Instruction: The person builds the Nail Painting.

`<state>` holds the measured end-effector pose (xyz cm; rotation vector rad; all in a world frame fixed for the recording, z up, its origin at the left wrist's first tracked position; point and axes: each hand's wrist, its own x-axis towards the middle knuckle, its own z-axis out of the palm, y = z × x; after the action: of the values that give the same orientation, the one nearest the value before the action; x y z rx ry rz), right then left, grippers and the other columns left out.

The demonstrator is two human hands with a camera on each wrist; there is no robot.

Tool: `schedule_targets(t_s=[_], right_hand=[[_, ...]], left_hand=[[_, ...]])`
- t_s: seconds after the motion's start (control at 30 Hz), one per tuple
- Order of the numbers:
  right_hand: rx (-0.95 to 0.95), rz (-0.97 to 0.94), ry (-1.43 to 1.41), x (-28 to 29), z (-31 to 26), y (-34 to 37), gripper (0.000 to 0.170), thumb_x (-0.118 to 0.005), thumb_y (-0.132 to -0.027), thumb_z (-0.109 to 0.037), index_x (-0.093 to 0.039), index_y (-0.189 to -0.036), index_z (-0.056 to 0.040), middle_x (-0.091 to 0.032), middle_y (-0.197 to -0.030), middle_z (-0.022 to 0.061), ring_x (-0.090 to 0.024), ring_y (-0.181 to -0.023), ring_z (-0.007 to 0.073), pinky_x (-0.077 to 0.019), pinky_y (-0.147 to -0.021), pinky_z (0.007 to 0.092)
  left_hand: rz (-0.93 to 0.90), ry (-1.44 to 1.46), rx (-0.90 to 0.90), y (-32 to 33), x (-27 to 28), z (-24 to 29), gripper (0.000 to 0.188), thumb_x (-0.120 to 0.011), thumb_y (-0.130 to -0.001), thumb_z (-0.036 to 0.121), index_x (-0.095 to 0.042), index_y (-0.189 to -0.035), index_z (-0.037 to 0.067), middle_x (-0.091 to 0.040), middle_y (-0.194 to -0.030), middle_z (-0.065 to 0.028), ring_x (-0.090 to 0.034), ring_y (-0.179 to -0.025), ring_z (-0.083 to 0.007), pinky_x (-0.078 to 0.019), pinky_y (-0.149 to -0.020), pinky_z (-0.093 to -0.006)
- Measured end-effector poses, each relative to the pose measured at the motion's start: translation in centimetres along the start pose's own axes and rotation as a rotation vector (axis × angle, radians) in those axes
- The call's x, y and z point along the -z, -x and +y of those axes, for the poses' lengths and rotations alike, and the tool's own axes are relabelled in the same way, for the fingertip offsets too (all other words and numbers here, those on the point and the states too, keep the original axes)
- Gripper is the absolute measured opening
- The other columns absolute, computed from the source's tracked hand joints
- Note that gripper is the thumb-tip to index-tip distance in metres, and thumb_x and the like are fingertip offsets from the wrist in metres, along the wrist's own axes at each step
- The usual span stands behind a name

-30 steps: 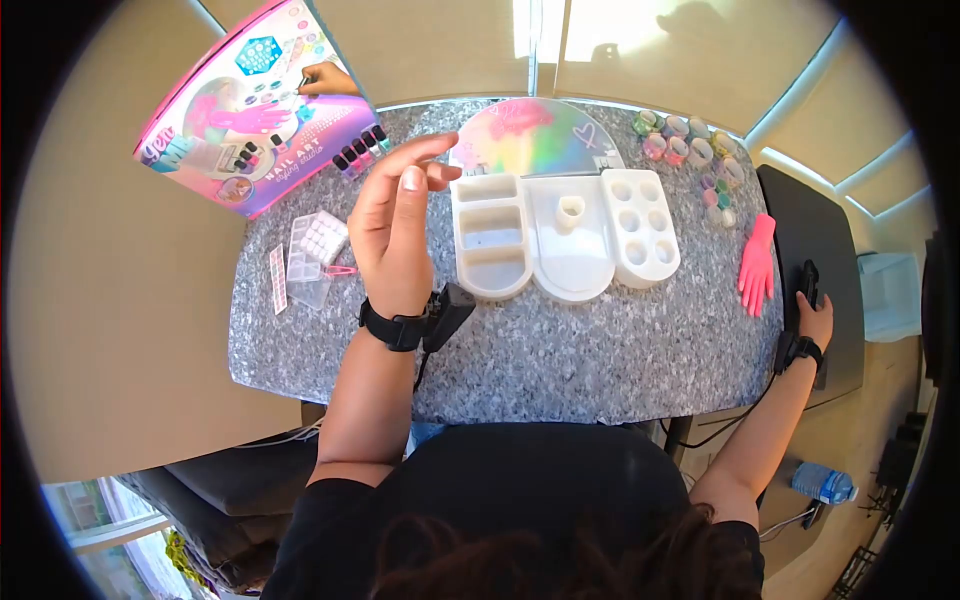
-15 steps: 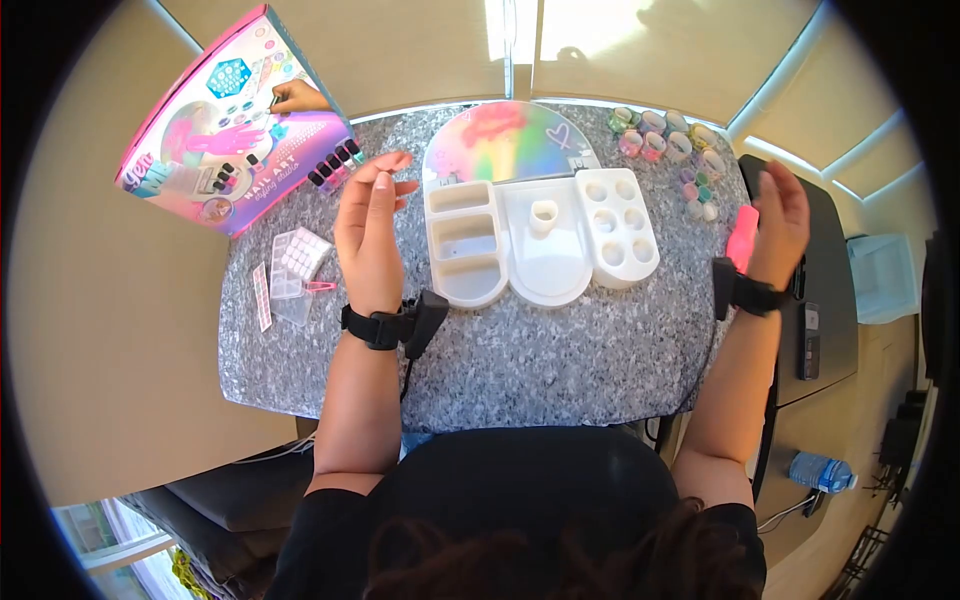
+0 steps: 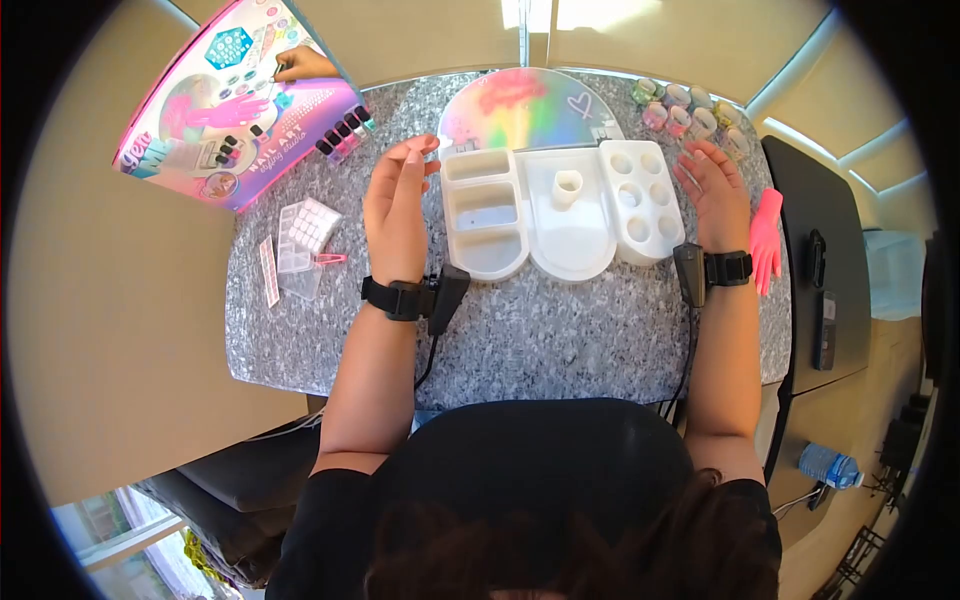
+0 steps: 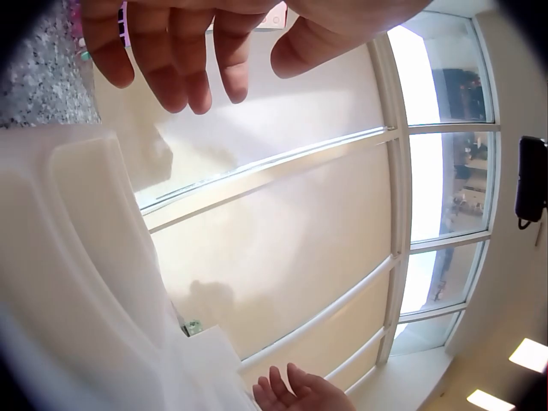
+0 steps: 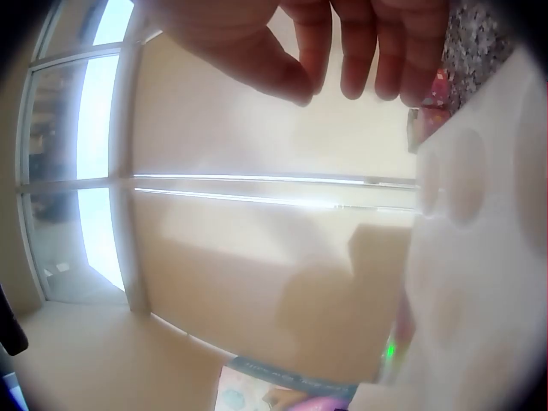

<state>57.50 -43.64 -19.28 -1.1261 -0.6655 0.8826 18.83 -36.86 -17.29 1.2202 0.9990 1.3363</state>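
Observation:
My left hand (image 3: 396,215) is raised over the table at the left side of a white plastic nail-art station (image 3: 572,255), fingers relaxed and holding nothing. On the station's other side my right hand (image 3: 718,205) hovers, loosely bent and bare of any object, near its six-hole section (image 3: 637,200). A three-compartment section (image 3: 487,212) makes up the left part, and a short hollow post (image 3: 567,187) stands in the middle. Behind rises a rounded rainbow panel (image 3: 530,108). Just right of my right wrist lies a pink model hand (image 3: 765,245). Both hands show loose fingers in their wrist views.
A nail art box (image 3: 235,125) stands at the back left, with polish bottles (image 3: 345,135) by it. Nearer are a clear plastic case (image 3: 293,245), a pink clip (image 3: 331,259) and a narrow strip (image 3: 268,272). Small jars (image 3: 690,110) cluster back right; a black device (image 3: 825,330) lies beyond.
My right hand has let go of a black object on the dark surface at the right and moved left to beside the station. My left hand stays raised at the station's left.

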Motion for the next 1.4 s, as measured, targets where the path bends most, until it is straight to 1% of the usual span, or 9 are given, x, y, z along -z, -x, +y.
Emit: schedule_targets(t_s=[0.07, 0.43, 0.63, 0.77, 0.87, 0.93, 1.0, 1.1, 1.4], right_hand=[[-0.044, 0.03, 0.036, 0.3, 0.2, -0.5, 0.027, -0.067, -0.106, -0.013, -0.067, -0.13, -0.0014, -0.07, -0.133, 0.0112, -0.068, -0.119, 0.0228, -0.0575, -0.106, 0.0409], [-0.077, 0.11, 0.011, 1.2, 0.9, -0.4, 0.023, -0.068, -0.106, -0.014, -0.067, -0.126, -0.0035, -0.072, -0.125, 0.0096, -0.069, -0.11, 0.0206, -0.0607, -0.098, 0.0405], [-0.014, 0.228, -0.141, 2.2, 1.6, -0.8, 0.021, -0.069, -0.102, -0.01, -0.068, -0.123, -0.0059, -0.072, -0.115, 0.0068, -0.069, -0.098, 0.0186, -0.0631, -0.094, 0.0446], [-0.002, 0.255, -0.159, 2.0, 1.5, -0.6, 0.021, -0.07, -0.102, -0.01, -0.068, -0.123, -0.0068, -0.072, -0.112, 0.0057, -0.068, -0.096, 0.016, -0.0622, -0.09, 0.0409], [-0.022, 0.273, -0.108, 2.2, 1.7, -0.6, 0.021, -0.071, -0.101, -0.01, -0.069, -0.122, -0.0068, -0.072, -0.109, 0.0042, -0.065, -0.088, 0.0112, -0.0566, -0.074, 0.0304], [0.007, 0.167, -0.129, 2.2, 1.4, -0.5, 0.022, -0.071, -0.102, -0.012, -0.068, -0.122, -0.0062, -0.071, -0.106, 0.0022, -0.058, -0.077, 0.0075, -0.043, -0.059, 0.0236], [0.004, 0.195, -0.145, 1.3, 0.9, 0.0, 0.024, -0.071, -0.102, -0.016, -0.067, -0.124, -0.0056, -0.069, -0.102, 0.0013, -0.053, -0.072, 0.0071, -0.0388, -0.056, 0.0232], [-0.001, 0.224, -0.174, 0.2, 0.3, 0.4, 0.028, -0.068, -0.104, -0.024, -0.065, -0.125, -0.0048, -0.065, -0.094, -0.0005, -0.048, -0.067, 0.0068, -0.0339, -0.052, 0.023], [0.097, 0.224, -0.223, -2.3, -0.6, 1.4, 0.027, -0.06, -0.109, -0.031, -0.062, -0.117, -0.0058, -0.057, -0.083, -0.0016, -0.046, -0.064, 0.007, -0.0317, -0.051, 0.0237]], left_hand=[[-0.001, -0.06, 0.005, -0.5, -0.3, -0.3, 0.033, -0.057, -0.112, 0.036, -0.072, -0.127, 0.011, -0.073, -0.134, -0.0053, -0.067, -0.114, -0.016, -0.0467, -0.1, -0.0331], [0.024, -0.035, 0.027, -0.6, 0.0, -1.1, 0.034, -0.054, -0.113, 0.036, -0.071, -0.126, 0.009, -0.074, -0.132, -0.0071, -0.067, -0.113, -0.0157, -0.0476, -0.1, -0.034], [0.202, 0.162, 0.031, -0.9, 1.1, -2.1, 0.033, -0.053, -0.113, 0.037, -0.071, -0.118, 0.01, -0.073, -0.12, -0.005, -0.065, -0.108, -0.0158, -0.0479, -0.096, -0.034], [0.288, 0.278, 0.077, -1.3, 1.1, -2.4, 0.034, -0.053, -0.114, 0.036, -0.072, -0.111, 0.008, -0.076, -0.107, -0.0058, -0.065, -0.094, -0.0135, -0.0469, -0.086, -0.03], [0.264, 0.322, 0.085, -1.5, 1.5, -2.7, 0.035, -0.053, -0.113, 0.036, -0.068, -0.101, 0.008, -0.073, -0.097, -0.0069, -0.057, -0.076, -0.0113, -0.0421, -0.07, -0.0273], [0.218, 0.352, 0.083, -1.4, 1.6, -2.5, 0.038, -0.054, -0.113, 0.037, -0.065, -0.093, 0.007, -0.07, -0.09, -0.0073, -0.05, -0.065, -0.0102, -0.038, -0.061, -0.0263], [0.247, 0.373, 0.125, -1.4, 1.2, -1.8, 0.048, -0.053, -0.113, 0.039, -0.051, -0.075, 0.01, -0.056, -0.071, -0.0035, -0.035, -0.054, -0.0096, -0.0265, -0.049, -0.0279], [0.257, 0.399, 0.12, -1.5, 0.9, -1.9, 0.055, -0.054, -0.113, 0.04, -0.04, -0.066, 0.014, -0.042, -0.062, 0.0004, -0.033, -0.052, -0.0096, -0.0241, -0.046, -0.029], [0.284, 0.391, 0.086, -1.9, -0.5, 0.0, 0.051, -0.054, -0.112, 0.039, -0.037, -0.069, 0.018, -0.035, -0.063, 0.0033, -0.027, -0.052, -0.01, -0.0249, -0.048, -0.0298]])
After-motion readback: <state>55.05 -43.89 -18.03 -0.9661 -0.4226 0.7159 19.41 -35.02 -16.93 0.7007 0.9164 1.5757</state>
